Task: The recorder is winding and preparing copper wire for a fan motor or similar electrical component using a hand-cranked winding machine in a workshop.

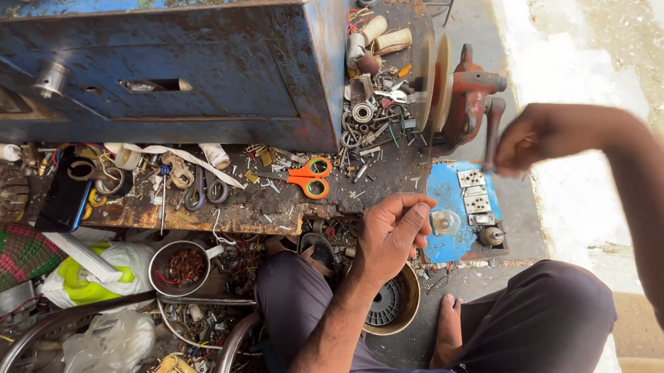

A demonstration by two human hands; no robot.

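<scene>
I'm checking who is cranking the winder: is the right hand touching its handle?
Touching. The head view shows the right hand closed around the dark crank handle of the red hand winder, with no gap visible, though motion blurs the fingers.

The left hand is curled loosely with thumb on fingers, while the right hand, arm stretched out, is closed tight.
</scene>
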